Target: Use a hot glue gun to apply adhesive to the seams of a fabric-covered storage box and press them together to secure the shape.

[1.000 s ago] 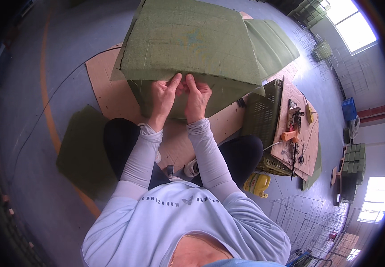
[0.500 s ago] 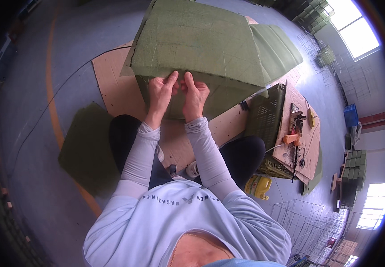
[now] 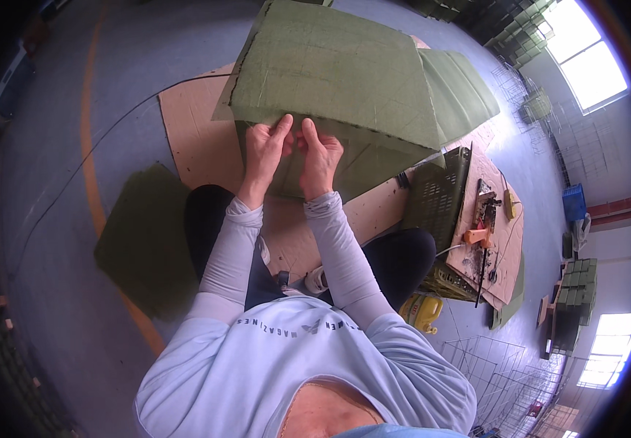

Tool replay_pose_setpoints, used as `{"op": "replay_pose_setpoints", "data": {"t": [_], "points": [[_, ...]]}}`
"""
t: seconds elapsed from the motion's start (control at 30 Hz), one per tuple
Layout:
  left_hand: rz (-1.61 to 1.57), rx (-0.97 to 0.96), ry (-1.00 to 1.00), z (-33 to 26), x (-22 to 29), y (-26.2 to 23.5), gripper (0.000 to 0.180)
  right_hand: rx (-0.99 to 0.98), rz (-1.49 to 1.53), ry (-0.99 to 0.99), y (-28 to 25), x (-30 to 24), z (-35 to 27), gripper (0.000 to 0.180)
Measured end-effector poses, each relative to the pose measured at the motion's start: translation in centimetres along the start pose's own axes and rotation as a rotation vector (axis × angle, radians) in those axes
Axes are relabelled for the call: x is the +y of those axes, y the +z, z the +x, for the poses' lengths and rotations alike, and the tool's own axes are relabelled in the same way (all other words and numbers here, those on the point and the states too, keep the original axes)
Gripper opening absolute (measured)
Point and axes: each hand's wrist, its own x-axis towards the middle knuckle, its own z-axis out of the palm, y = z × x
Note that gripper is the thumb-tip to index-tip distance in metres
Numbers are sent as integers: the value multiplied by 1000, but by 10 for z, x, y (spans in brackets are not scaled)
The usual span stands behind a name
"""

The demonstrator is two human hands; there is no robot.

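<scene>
Both hands up against the near edge of a large green fabric-covered box (image 3: pixel 345 80), side by side and almost touching. Left hand (image 3: pixel 264 150) pinching the lower rim of the green cloth, fingers curled onto it, thumb toward the other hand. Right hand (image 3: pixel 320 155) gripping the same rim just beside it, fingers folded over the edge. Box standing on sheets of brown cardboard (image 3: pixel 199 139) spread over a grey floor, right in front of the knees. Loose flap of green cloth (image 3: pixel 458 87) hanging off the far right side of the box. Flat green piece of fabric (image 3: pixel 144 241) lying on the floor to the left, well apart from the hands. Dark plastic crate (image 3: pixel 439 197) leaning to the right, next to a cardboard piece strewn with tools (image 3: pixel 487 226). Yellow jug (image 3: pixel 421 310) near the right knee.
</scene>
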Motion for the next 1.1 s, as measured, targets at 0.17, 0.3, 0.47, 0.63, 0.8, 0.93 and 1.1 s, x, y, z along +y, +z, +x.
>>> {"op": "replay_pose_setpoints", "data": {"t": [0.17, 0.3, 0.47, 0.63, 0.8, 0.93, 1.1], "points": [[80, 16, 27, -2, -1, 2, 43, -22, -33, -49, -3, 5, 4, 23], [43, 40, 61, 2, -8, 3, 43, -37, -8, -80, -1, 8, 5, 24], [-22, 3, -84, -4, 3, -11, 38, -66, 8, -13, 0, 11, -5, 23], [-82, 26, -59, -1, 0, -16, 37, -95, 83, 23, 15, 12, -10, 19], [-30, 30, 29, 6, -5, -14, 35, -66, 48, -16, 18, 16, -6, 19], [-24, 1, -64, 0, 10, -23, 37, -69, 13, -18, 10, 24, -5, 19], [-52, 16, -34, 5, 19, -38, 36, -89, -4, 67, 30, 21, -10, 17]]}}
